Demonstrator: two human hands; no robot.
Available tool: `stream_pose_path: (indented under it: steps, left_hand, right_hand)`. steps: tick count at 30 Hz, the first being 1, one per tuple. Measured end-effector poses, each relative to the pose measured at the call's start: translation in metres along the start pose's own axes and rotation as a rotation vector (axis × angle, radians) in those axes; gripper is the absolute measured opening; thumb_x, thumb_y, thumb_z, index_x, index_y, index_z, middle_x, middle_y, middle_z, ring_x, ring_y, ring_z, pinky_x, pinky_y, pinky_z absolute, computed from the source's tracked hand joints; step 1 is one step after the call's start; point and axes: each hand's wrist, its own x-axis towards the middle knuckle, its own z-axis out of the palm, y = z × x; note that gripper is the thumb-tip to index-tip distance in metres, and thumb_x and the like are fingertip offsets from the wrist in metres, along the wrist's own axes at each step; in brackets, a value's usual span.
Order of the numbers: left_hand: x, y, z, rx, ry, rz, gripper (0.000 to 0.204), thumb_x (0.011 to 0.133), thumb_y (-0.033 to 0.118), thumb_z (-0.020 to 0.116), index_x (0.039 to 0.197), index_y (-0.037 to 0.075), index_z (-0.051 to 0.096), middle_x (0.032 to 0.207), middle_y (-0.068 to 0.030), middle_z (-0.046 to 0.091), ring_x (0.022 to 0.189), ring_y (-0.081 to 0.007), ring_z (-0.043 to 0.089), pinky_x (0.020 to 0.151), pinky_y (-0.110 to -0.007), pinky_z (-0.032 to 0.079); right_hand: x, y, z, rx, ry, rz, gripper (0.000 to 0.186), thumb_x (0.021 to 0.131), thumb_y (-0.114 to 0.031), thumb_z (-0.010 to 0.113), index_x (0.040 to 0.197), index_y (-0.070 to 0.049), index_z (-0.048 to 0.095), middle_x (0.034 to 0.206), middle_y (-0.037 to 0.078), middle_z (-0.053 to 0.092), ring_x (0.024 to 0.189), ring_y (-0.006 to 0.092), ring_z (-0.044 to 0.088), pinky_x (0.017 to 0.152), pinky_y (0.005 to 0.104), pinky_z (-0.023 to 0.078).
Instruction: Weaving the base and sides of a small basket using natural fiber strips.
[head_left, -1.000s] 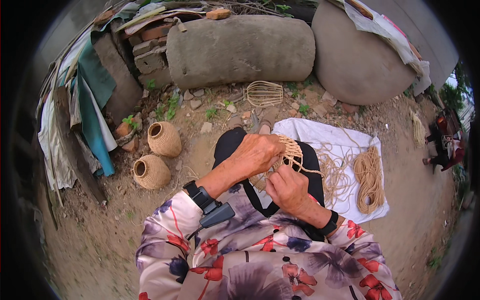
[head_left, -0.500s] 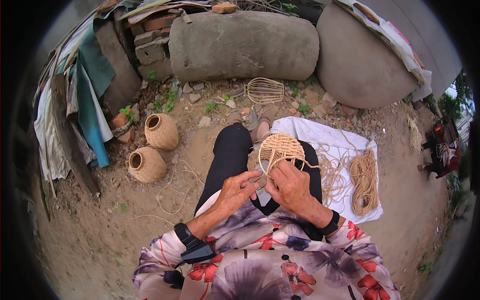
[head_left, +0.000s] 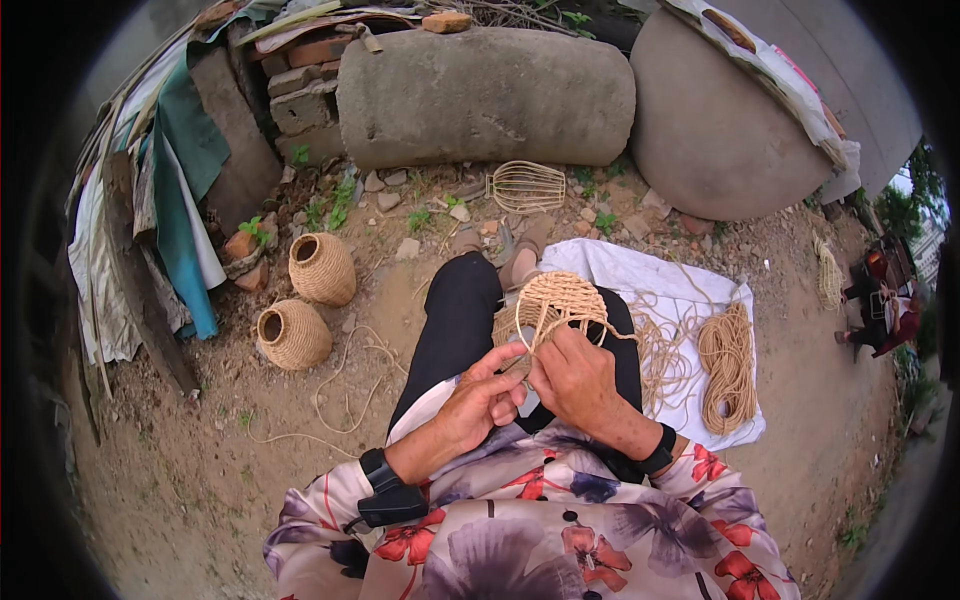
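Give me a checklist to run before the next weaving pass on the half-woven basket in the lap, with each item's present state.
1. Half-woven basket rests on the lap: ok.
2. Right hand grips its near edge: ok.
3. Left hand has fingertips at the working spot: ok.
4. Loose rope strand loops free over the weave: ok.
5. Spare rope coil lies on the white cloth beside the right leg: ok.
6. Strand end pinched firmly between the fingers: cannot tell, hidden by the hands.
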Motion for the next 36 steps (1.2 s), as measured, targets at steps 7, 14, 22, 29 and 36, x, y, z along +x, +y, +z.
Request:
stream_pose_path:
  steps: [7,14,22,29,36]
  left_hand:
    - [0.0,-0.004,-0.004,-0.052,-0.031,-0.011,0.052,0.096,0.015,0.061,0.145,0.016,0.043,0.075,-0.0031,0.057,0.052,-0.0052,0.04,0.048,-0.022,0.03]
    - [0.003,-0.013,-0.008,-0.007,-0.056,0.01,0.057,0.096,0.013,0.06,0.149,0.018,0.039,0.075,-0.0045,0.058,0.051,-0.0056,0.04,0.048,-0.021,0.033]
    - [0.003,-0.02,-0.006,0.126,0.01,0.104,0.055,0.099,0.017,0.059,0.149,0.016,0.038,0.074,-0.0049,0.06,0.049,-0.0055,0.041,0.047,-0.021,0.033]
    - [-0.001,-0.019,-0.002,0.416,0.021,0.16,0.058,0.1,0.021,0.058,0.151,0.014,0.033,0.073,-0.0046,0.061,0.048,-0.0058,0.042,0.046,-0.021,0.034]
    - [0.012,-0.017,-0.002,0.493,0.089,0.151,0.03,0.099,0.014,0.057,0.127,0.013,0.045,0.072,-0.0031,0.06,0.05,-0.0052,0.042,0.046,-0.019,0.032]
  right_hand:
    - [0.003,-0.004,-0.003,0.01,-0.064,0.054,0.017,0.075,-0.01,0.069,0.082,-0.003,0.056,0.08,0.009,0.048,0.072,0.0262,0.059,0.053,0.0375,0.048]
    - [0.003,-0.001,-0.004,0.059,-0.101,0.101,0.015,0.077,-0.01,0.069,0.085,-0.003,0.058,0.081,0.009,0.048,0.072,0.0271,0.059,0.053,0.0392,0.048]
    - [0.006,0.001,-0.007,0.075,-0.071,0.095,0.014,0.075,-0.01,0.069,0.084,-0.004,0.059,0.08,0.009,0.05,0.071,0.0274,0.06,0.054,0.0394,0.049]
    - [0.009,0.002,-0.012,0.174,-0.155,0.147,0.012,0.074,-0.011,0.068,0.08,-0.003,0.061,0.079,0.009,0.053,0.071,0.0281,0.062,0.057,0.0408,0.049]
    - [0.01,0.002,-0.014,0.189,-0.154,0.153,0.011,0.074,-0.011,0.067,0.079,-0.003,0.061,0.08,0.01,0.052,0.071,0.0288,0.061,0.057,0.0413,0.048]
